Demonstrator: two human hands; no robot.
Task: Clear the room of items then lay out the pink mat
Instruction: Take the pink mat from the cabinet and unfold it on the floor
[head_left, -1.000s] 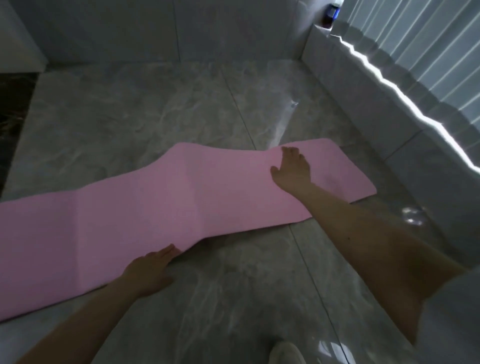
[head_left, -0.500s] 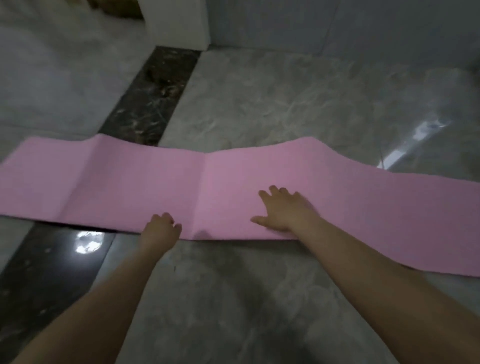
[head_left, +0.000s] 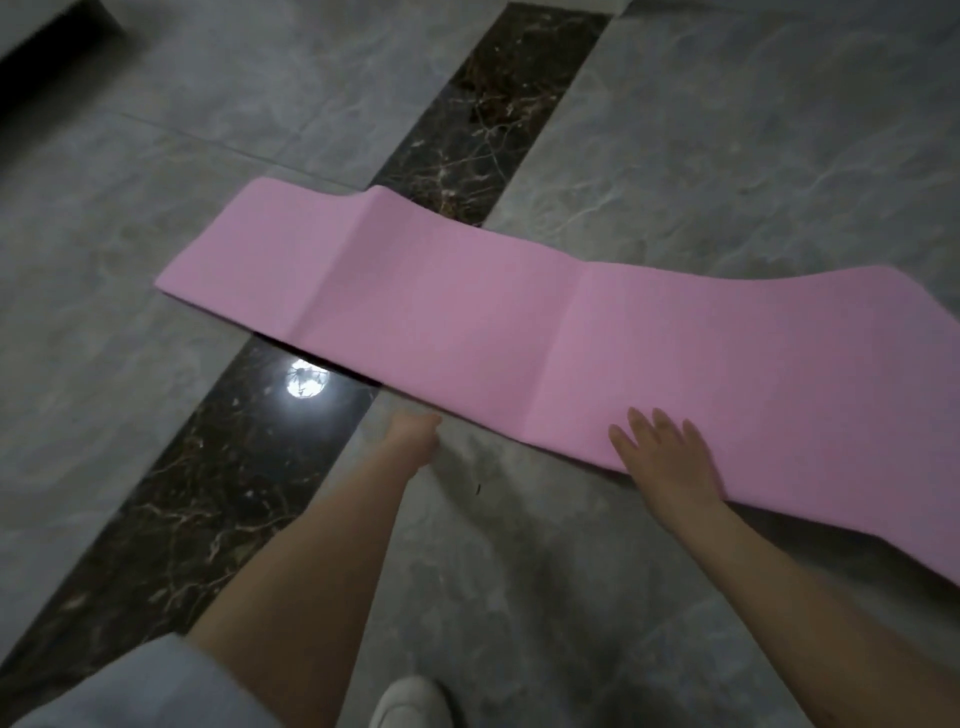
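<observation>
Pink foam, the mat (head_left: 519, 322) lies unrolled across the grey marble floor (head_left: 753, 145), running from about ten o'clock to three o'clock, where it leaves the view. It is not quite flat: creases cross it and a low ridge stands up toward eleven o'clock. Its left part crosses a dark veined stone strip (head_left: 498, 104) that runs from twelve o'clock down to seven o'clock; a round lamp glare (head_left: 307, 383) shines on the strip just beside the mat's near edge.

At five o'clock the right hand (head_left: 667, 460) lies palm down on the mat's near edge, fingers straight and spread. The left hand (head_left: 413, 436) sits at the near edge around six o'clock; its fingers are hidden, so I cannot tell whether it grips anything. A white shoe (head_left: 408, 701) shows at six o'clock.
</observation>
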